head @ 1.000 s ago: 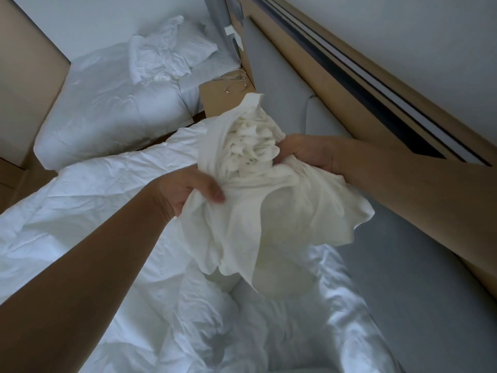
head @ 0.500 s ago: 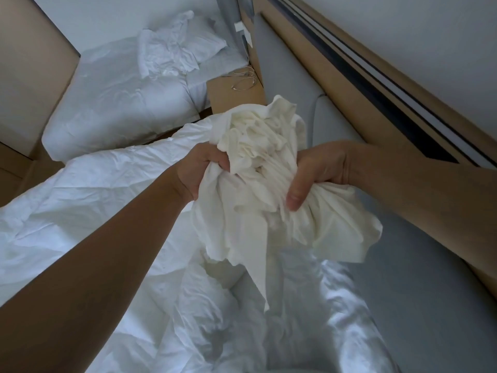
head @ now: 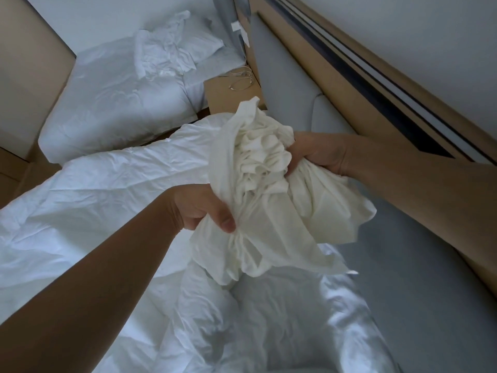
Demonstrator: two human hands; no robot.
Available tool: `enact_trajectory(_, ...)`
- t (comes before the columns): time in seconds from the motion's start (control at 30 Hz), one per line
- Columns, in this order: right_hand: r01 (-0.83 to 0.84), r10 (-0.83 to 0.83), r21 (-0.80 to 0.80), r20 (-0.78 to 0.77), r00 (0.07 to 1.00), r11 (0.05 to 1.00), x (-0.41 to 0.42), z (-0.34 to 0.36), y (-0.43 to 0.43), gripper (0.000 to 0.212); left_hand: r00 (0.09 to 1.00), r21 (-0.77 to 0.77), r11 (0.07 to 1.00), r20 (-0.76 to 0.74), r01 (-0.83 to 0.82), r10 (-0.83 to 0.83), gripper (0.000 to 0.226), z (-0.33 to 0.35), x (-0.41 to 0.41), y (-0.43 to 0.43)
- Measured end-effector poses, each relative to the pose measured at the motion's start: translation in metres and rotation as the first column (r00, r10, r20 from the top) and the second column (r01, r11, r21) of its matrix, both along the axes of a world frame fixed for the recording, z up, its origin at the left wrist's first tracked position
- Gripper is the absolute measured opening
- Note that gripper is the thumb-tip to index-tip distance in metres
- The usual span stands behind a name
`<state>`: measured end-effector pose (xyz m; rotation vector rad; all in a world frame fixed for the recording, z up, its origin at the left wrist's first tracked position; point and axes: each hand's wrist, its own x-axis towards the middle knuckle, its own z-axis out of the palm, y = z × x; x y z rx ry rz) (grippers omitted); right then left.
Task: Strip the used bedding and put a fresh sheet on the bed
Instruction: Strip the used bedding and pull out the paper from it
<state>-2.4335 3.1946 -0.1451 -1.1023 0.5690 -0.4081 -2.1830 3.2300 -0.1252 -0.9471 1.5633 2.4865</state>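
Over rumpled bed [head: 80, 211], sheet [head: 269, 200] hangs between gripping hands [head: 199, 208] [head: 320, 154].

Centre of frame: cream-white bunched cloth [head: 269, 184], soft woven fabric, matt, densely gathered folds. Left and bottom: white crumpled duvet [head: 94, 211], thin cloth, matt, sharp creases, faint sheen at lower right. Right: grey bare bed surface [head: 408, 292], smooth, matt, fabric-like. Upper right: tan wall panel [head: 336, 84], wood-look, smooth, low sheen. Upper centre: tan bedside table [head: 223, 98], same wood-look finish; thin looped wire [head: 242, 80] on it, shiny. Upper left: white far-bed bedding [head: 121, 103], matt, rumpled cloth.
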Motion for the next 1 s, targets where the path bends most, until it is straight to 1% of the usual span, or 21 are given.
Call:
enact_trajectory(0.03, 0.005, -0.005, 0.020, 0.006, 1.000, 1.000, 0.000, 0.000, 0.000, 0.041, 1.000, -0.003, 1.000, -0.019, -0.001, 0.001, 0.047, 0.002, 0.003, -0.001)
enact_trajectory(0.07, 0.004, -0.004, 0.039, 0.012, 1.000, 0.999, -0.001, 0.001, 0.000, 0.041, 0.999, -0.013, 0.999, -0.023, -0.037, 0.037, 0.046, 0.004, 0.005, -0.002)
enact_trajectory(0.13, -0.033, 0.033, 0.100, 0.000, 0.999, 0.994, -0.003, 0.003, 0.000, 0.042, 0.974, -0.084, 0.970, -0.031, -0.227, 0.225, 0.044, 0.007, 0.010, -0.010)
enact_trajectory(0.17, -0.081, 0.083, 0.153, -0.008, 0.997, 0.985, -0.004, 0.004, 0.001, 0.043, 0.947, -0.139, 0.937, -0.066, -0.320, 0.314, 0.044, 0.009, 0.012, -0.015)
enact_trajectory(0.2, -0.143, 0.147, 0.198, -0.006, 0.989, 0.970, -0.005, 0.006, 0.002, 0.046, 0.926, -0.173, 0.911, -0.115, -0.375, 0.360, 0.046, 0.011, 0.010, -0.018)
enact_trajectory(0.27, -0.245, 0.250, 0.233, 0.007, 0.968, 0.941, -0.006, 0.007, 0.008, 0.056, 0.914, -0.188, 0.901, -0.193, -0.391, 0.356, 0.052, 0.016, 0.002, -0.021)
enact_trajectory(0.33, -0.271, 0.281, 0.224, -0.017, 0.959, 0.936, -0.004, 0.008, 0.014, 0.056, 0.909, -0.184, 0.905, -0.247, -0.383, 0.335, 0.049, 0.017, -0.009, -0.023)
enact_trajectory(0.43, -0.189, 0.197, 0.140, -0.046, 0.979, 0.972, -0.003, 0.006, 0.020, 0.041, 0.887, -0.196, 0.881, -0.274, -0.430, 0.372, 0.040, 0.011, -0.018, -0.026)
enact_trajectory(0.5, -0.175, 0.181, 0.125, -0.036, 0.983, 0.977, -0.003, 0.004, 0.022, 0.039, 0.875, -0.161, 0.876, -0.264, -0.454, 0.405, 0.039, 0.009, -0.017, -0.027)
enact_trajectory(0.6, -0.205, 0.207, 0.082, -0.023, 0.978, 0.975, -0.003, 0.003, 0.018, 0.043, 0.894, -0.148, 0.895, -0.234, -0.422, 0.383, 0.037, 0.008, -0.008, -0.024)
enact_trajectory(0.67, -0.128, 0.128, 0.039, -0.001, 0.992, 0.991, -0.002, 0.003, 0.012, 0.045, 0.914, -0.117, 0.915, -0.182, -0.386, 0.362, 0.038, 0.005, -0.001, -0.016)
enact_trajectory(0.7, -0.080, 0.080, 0.027, 0.016, 0.997, 0.996, 0.000, 0.003, 0.009, 0.045, 0.931, -0.069, 0.934, -0.130, -0.352, 0.341, 0.046, 0.002, 0.004, -0.012)
enact_trajectory(0.73, -0.047, 0.047, 0.019, 0.029, 0.998, 0.999, 0.002, 0.002, 0.008, 0.045, 0.955, -0.017, 0.957, -0.074, -0.288, 0.286, 0.053, 0.000, 0.006, -0.007)
enact_trajectory(0.77, -0.036, 0.036, 0.008, 0.036, 0.999, 0.999, 0.003, 0.000, 0.008, 0.045, 0.981, 0.025, 0.982, -0.046, -0.186, 0.187, 0.054, -0.002, 0.006, -0.002)
enact_trajectory(0.8, -0.038, 0.038, -0.007, 0.034, 0.999, 0.999, 0.004, -0.001, 0.008, 0.044, 0.996, 0.041, 0.996, -0.045, -0.082, 0.083, 0.051, -0.004, 0.004, 0.002)
enact_trajectory(0.83, -0.038, 0.038, -0.017, 0.031, 0.999, 0.999, 0.005, -0.002, 0.008, 0.043, 0.998, 0.038, 0.999, -0.054, -0.021, 0.023, 0.048, -0.005, 0.002, 0.005)
enact_trajectory(0.87, -0.031, 0.031, -0.023, 0.029, 0.999, 0.999, 0.005, -0.002, 0.008, 0.042, 0.998, 0.031, 0.999, -0.062, -0.013, 0.015, 0.048, -0.006, -0.001, 0.007)
enact_trajectory(0.93, 0.001, 0.000, -0.040, 0.023, 1.000, 0.999, 0.005, -0.001, 0.006, 0.040, 0.993, 0.040, 0.997, -0.091, -0.070, 0.073, 0.048, -0.007, -0.004, 0.010)
enact_trajectory(1.0, 0.009, -0.008, -0.042, 0.032, 0.999, 0.999, 0.004, -0.001, 0.005, 0.042, 0.986, 0.064, 0.997, -0.154, -0.048, 0.057, 0.050, -0.004, -0.003, 0.010)
